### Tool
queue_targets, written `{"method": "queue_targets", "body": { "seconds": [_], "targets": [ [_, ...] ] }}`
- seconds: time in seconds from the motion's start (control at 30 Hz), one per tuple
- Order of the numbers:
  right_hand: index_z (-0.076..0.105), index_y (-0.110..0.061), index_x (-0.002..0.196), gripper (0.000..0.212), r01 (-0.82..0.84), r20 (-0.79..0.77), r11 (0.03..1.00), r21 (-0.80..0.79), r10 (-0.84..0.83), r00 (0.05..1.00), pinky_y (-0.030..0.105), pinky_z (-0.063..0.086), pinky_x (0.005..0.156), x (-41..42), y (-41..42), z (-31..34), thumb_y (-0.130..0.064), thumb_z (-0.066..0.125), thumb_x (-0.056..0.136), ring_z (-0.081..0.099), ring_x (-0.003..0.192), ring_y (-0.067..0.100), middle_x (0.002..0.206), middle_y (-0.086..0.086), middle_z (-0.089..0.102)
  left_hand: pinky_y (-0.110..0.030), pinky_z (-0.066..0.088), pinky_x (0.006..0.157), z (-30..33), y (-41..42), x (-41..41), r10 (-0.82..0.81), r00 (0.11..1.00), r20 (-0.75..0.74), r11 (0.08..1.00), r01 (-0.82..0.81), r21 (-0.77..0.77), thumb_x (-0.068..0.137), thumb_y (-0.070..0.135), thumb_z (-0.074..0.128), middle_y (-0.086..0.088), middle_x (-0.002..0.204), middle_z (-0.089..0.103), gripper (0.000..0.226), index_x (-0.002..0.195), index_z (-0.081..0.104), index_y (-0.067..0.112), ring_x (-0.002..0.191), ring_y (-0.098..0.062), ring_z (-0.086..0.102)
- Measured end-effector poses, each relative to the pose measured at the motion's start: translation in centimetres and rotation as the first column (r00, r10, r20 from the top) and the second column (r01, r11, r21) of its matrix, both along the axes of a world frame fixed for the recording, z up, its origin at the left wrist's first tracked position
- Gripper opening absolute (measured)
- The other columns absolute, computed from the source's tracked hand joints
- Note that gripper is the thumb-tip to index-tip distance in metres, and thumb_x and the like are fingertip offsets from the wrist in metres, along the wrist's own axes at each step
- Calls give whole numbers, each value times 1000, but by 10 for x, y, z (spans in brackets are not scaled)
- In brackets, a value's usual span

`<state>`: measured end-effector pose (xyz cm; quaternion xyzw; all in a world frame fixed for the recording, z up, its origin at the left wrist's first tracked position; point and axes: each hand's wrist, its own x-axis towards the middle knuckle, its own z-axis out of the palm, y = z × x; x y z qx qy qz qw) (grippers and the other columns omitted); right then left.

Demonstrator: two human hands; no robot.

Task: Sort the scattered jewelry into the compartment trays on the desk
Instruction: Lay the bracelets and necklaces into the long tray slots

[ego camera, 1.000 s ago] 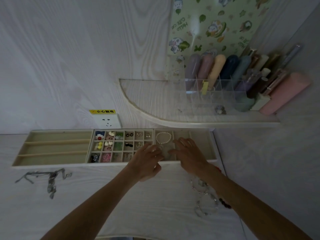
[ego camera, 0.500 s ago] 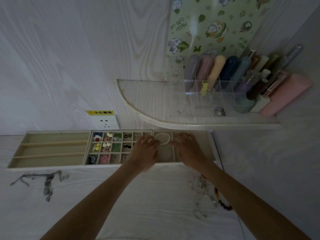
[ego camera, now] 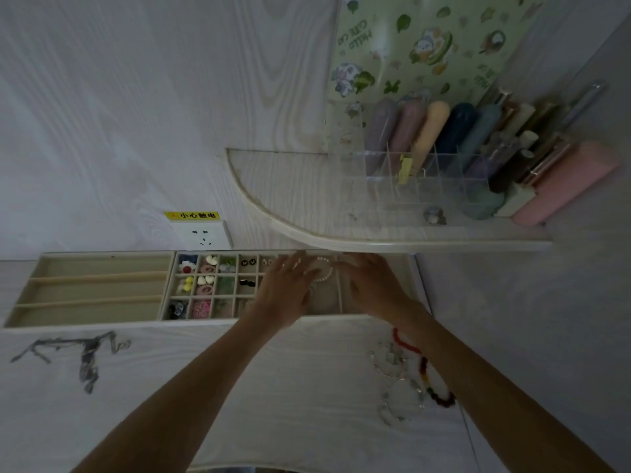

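Note:
A row of beige compartment trays (ego camera: 92, 324) lies along the back of the desk. The middle tray's small cells hold earrings and charms (ego camera: 205, 279). Both of my hands reach into the right tray. My left hand (ego camera: 285, 288) lies flat over its left part with fingers spread. My right hand (ego camera: 370, 285) lies beside it, fingers extended. A white pearl bracelet (ego camera: 324, 273) shows between the two hands, partly covered. On the desk near my right forearm lie a red bead bracelet (ego camera: 425, 370) and several clear bead bracelets (ego camera: 397, 387).
A tangle of grey chains (ego camera: 82, 353) lies on the desk at the left. A curved shelf (ego camera: 409, 245) overhangs the trays' back right and carries a clear organiser with bottles. A wall socket (ego camera: 203, 233) sits behind the trays.
Both hands have moved further back into the right tray, and their fingers have spread flat around the pearl bracelet. The view has shifted slightly.

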<state>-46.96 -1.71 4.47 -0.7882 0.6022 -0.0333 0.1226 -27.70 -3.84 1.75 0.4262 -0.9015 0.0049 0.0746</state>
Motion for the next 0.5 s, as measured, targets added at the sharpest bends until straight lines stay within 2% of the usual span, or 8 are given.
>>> {"method": "queue_targets", "body": {
  "seconds": [0.03, 0.1, 0.2, 0.37, 0.43, 0.5],
  "targets": [
    [52, -23, 131, 51, 65, 60, 998, -21, -64, 996, 39, 32, 107, -4, 5, 5, -5, 50, 83, 37, 132, 25, 142, 3, 42, -41, 49, 91, 4, 10, -3, 13, 998, -62, 1000, -12, 13, 62, 21, 75, -2, 120, 65, 46, 108, 69, 22, 113, -26, 60],
    [55, -21, 127, 40, 193, 132, 980, 55, -198, 971, 34, 39, 99, -15, 20, 16, -9, 48, 90, 46, 122, 21, 132, 1, 51, -37, 50, 88, 8, 35, -11, -1, 986, -164, 1000, 4, 19, 61, 13, 73, 0, 117, 64, 47, 107, 68, 21, 110, -24, 60],
    [59, -23, 121, 31, 280, 133, 938, 204, -310, 941, 27, 43, 90, -38, 48, 24, -17, 45, 95, 55, 112, 17, 124, -2, 58, -32, 50, 80, 6, 66, -31, -84, 958, -276, 989, 114, 95, 62, 7, 69, 3, 105, 64, 42, 102, 66, 21, 99, -20, 59],
    [69, -20, 100, 16, 357, 50, 826, 436, -418, 907, 27, 50, 82, -58, 86, 19, -20, 57, 89, 63, 96, 18, 106, 1, 68, -29, 49, 70, -16, 94, -57, -342, 917, -203, 890, 386, 242, 68, 3, 66, 3, 106, 66, 44, 107, 65, 22, 97, -20, 60],
    [68, -14, 98, 16, 322, 5, 799, 508, -377, 926, 22, 46, 75, -56, 98, 13, -20, 56, 90, 59, 95, 18, 104, 3, 66, -25, 47, 61, -23, 99, -62, -358, 920, -161, 884, 390, 260, 65, 12, 72, 4, 96, 66, 38, 100, 65, 23, 86, -19, 62],
    [66, -16, 92, 12, 303, 4, 798, 521, -357, 934, 18, 39, 64, -52, 110, 5, -23, 57, 90, 57, 97, 18, 97, 1, 63, -24, 42, 55, -24, 101, -66, -352, 925, -141, 885, 378, 270, 65, 19, 73, 6, 85, 63, 28, 90, 63, 24, 77, -17, 60]
  ]
}}
